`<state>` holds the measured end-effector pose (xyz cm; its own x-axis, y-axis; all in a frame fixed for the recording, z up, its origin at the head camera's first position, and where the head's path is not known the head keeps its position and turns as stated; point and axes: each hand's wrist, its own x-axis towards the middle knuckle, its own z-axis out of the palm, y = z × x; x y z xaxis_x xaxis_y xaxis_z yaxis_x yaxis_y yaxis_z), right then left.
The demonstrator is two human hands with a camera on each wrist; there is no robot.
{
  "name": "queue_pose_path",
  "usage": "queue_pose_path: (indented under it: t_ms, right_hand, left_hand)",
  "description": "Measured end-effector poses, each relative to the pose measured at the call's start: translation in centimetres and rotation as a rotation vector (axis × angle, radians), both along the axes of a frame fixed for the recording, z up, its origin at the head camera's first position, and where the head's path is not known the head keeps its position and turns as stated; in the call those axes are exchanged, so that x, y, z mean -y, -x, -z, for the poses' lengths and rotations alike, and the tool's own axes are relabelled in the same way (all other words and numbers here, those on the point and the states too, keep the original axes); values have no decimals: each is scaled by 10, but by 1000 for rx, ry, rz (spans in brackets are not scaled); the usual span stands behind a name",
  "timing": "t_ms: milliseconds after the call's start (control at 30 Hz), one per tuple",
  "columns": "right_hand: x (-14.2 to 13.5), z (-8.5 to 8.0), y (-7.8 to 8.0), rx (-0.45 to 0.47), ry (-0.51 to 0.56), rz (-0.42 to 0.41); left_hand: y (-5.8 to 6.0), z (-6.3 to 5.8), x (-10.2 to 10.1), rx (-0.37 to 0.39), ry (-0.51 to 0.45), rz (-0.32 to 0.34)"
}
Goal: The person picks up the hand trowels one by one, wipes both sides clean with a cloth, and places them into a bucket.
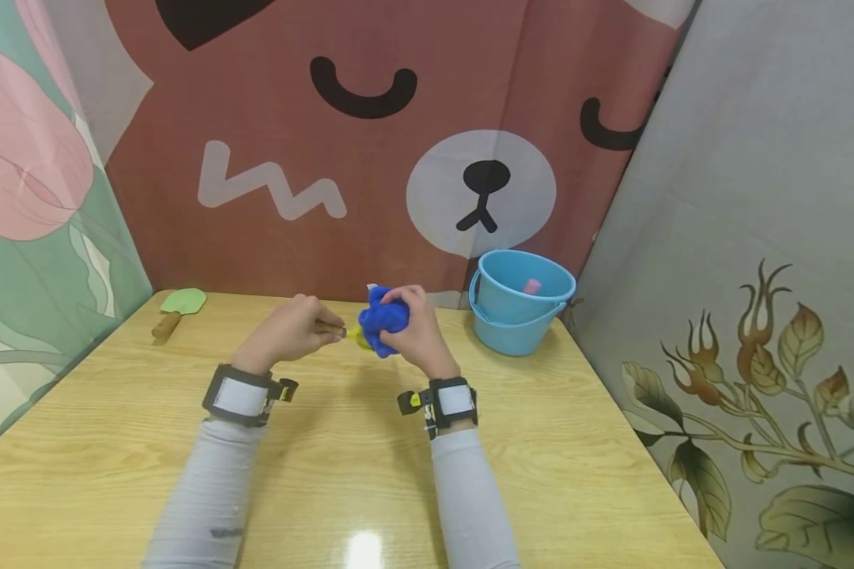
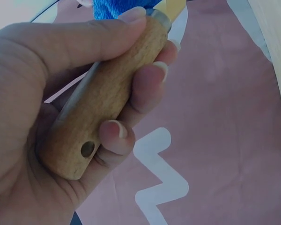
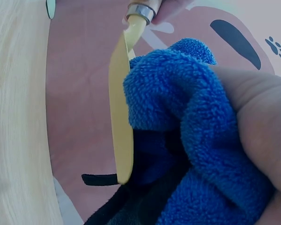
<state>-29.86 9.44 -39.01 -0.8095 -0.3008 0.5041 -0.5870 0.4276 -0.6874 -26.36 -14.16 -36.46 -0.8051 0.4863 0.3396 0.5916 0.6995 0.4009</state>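
A small toy trowel with a yellow blade (image 3: 119, 112) and a wooden handle (image 2: 107, 89) is held above the table. My left hand (image 1: 292, 328) grips the handle, thumb along its upper end near the metal collar. In my right hand (image 1: 420, 332) is a bunched blue fluffy cloth (image 1: 387, 316). In the right wrist view the cloth lies against one face of the blade, and a dark edging shows on it lower down. The blade stands on edge in that view, its other face bare.
A second trowel with a green blade (image 1: 185, 300) and brown handle lies at the table's far left corner. Light blue buckets (image 1: 515, 336), seemingly nested, stand at the far right, a pink piece (image 1: 532, 286) inside. Printed curtains rise behind the wooden table (image 1: 327, 490).
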Motion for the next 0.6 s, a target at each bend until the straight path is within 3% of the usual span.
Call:
queue_pose_path:
  t_ms: [600]
  right_hand:
    - [-10,3,4,16,40,59]
  left_hand:
    - [-1,-2,15,17,-53,-56]
